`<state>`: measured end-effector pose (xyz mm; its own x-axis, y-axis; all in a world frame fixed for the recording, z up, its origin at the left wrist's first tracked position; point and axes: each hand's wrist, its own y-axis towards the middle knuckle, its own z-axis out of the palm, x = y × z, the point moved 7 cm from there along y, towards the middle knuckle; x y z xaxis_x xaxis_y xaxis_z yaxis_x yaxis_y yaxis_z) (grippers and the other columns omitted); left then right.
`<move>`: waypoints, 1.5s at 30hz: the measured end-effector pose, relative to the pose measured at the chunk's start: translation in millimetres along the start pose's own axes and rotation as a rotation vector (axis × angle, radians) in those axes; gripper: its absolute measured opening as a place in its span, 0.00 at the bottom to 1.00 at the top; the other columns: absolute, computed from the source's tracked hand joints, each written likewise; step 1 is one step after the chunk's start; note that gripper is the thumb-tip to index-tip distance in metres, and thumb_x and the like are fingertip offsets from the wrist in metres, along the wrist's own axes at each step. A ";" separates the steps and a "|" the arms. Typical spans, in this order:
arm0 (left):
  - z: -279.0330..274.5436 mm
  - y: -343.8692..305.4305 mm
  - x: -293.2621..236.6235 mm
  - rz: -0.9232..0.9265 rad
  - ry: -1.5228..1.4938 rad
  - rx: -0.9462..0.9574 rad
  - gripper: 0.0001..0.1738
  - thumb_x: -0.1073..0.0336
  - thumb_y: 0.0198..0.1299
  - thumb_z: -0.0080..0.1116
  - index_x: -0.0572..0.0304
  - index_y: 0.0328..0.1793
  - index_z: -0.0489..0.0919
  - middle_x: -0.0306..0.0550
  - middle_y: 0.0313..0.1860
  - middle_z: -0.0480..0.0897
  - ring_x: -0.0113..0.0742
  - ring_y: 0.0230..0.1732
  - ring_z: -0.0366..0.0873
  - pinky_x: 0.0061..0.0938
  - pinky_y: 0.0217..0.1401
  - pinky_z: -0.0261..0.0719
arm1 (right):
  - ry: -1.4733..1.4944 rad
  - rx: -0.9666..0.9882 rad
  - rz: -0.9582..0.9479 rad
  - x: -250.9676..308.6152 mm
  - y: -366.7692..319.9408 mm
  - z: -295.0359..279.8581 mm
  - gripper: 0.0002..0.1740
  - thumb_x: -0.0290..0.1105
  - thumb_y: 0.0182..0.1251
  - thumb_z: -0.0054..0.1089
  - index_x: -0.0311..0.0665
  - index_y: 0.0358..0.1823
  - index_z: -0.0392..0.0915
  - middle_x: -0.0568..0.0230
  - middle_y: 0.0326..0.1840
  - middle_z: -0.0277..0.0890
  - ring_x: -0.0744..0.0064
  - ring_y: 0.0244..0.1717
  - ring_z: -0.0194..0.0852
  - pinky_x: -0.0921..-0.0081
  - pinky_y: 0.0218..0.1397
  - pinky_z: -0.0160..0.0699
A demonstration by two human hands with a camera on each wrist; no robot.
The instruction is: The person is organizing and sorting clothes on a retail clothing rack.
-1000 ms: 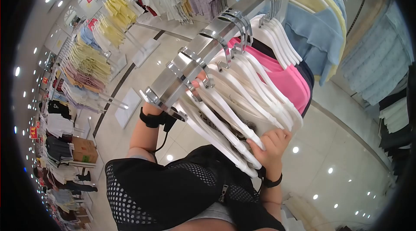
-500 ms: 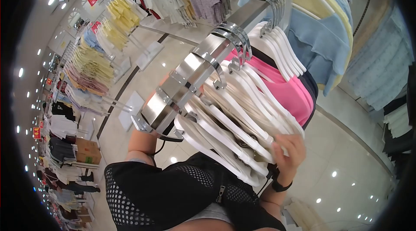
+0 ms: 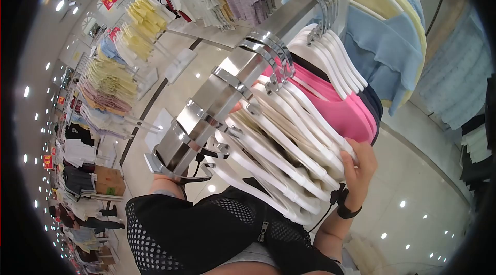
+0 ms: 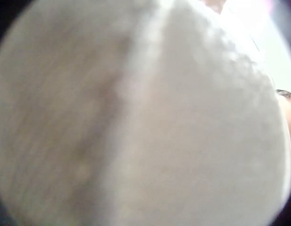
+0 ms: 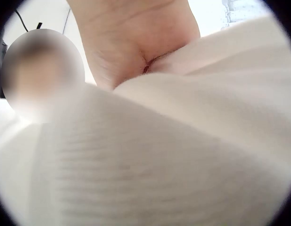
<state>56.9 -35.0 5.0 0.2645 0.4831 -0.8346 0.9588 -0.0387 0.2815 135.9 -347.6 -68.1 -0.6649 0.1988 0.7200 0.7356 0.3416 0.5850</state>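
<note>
Several cream garments on white hangers (image 3: pixel 297 174) hang from a square metal rail (image 3: pixel 194 115). My right hand (image 3: pixel 361 166) is at the hangers' right ends, thumb and fingers around the end of one white hanger. In the right wrist view, that hand (image 5: pixel 136 37) lies against cream fabric (image 5: pixel 192 155). Most of my left hand is hidden behind the rail and hangers; only a bit of its fingers (image 3: pixel 236 107) shows between the hooks. Blurred pale fabric (image 4: pixel 206 122) fills most of the left wrist view.
Pink tops (image 3: pixel 346 112) on white hangers hang farther along the rail, beside light blue garments (image 3: pixel 382 53). The rail's near end has an upturned metal stop (image 3: pixel 151 163). More clothing racks line the left, with a cardboard box (image 3: pixel 109 181) among them.
My right hand has shifted right along the hanger ends, briefly loosening its fingers before closing around a hanger farther along. The front hangers sit more spread out toward the rail's near end.
</note>
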 end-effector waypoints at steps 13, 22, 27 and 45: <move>-4.8 4.1 22.0 -0.191 0.147 0.048 0.25 0.54 0.64 0.54 0.60 0.62 0.74 0.48 0.57 0.76 0.39 0.62 0.69 0.38 0.68 0.62 | -0.204 -0.243 -0.148 1.9 22.5 -18.5 0.18 0.29 0.45 0.72 0.36 0.40 0.81 0.66 0.23 0.69 0.63 0.24 0.66 0.69 0.30 0.64; 13.6 7.5 31.1 -0.183 -0.196 0.105 0.22 0.52 0.65 0.49 0.63 0.54 0.78 0.46 0.50 0.77 0.39 0.56 0.71 0.36 0.65 0.62 | -0.170 0.199 -0.095 -4.9 8.5 14.5 0.20 0.34 0.44 0.72 0.40 0.42 0.83 0.64 0.28 0.76 0.63 0.27 0.72 0.71 0.31 0.67; 8.4 5.5 19.6 -0.248 0.021 -0.027 0.15 0.60 0.59 0.51 0.65 0.41 0.79 0.47 0.40 0.78 0.41 0.49 0.72 0.32 0.57 0.65 | -0.117 0.106 -0.061 -31.7 -0.6 21.2 0.19 0.27 0.44 0.68 0.40 0.42 0.83 0.61 0.25 0.77 0.61 0.28 0.75 0.68 0.33 0.68; 6.7 -3.2 40.6 -0.321 -0.106 -0.186 0.15 0.67 0.49 0.47 0.67 0.39 0.79 0.45 0.36 0.75 0.34 0.41 0.68 0.25 0.47 0.61 | -0.128 -0.168 -0.083 -4.1 7.5 -24.5 0.17 0.25 0.48 0.69 0.36 0.43 0.82 0.60 0.37 0.77 0.58 0.36 0.75 0.68 0.44 0.72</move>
<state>65.3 -21.2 -33.0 -0.0277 0.3509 -0.9360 0.9620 0.2639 0.0705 147.4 -368.4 -57.5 -0.7270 0.2946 0.6202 0.6821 0.2060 0.7017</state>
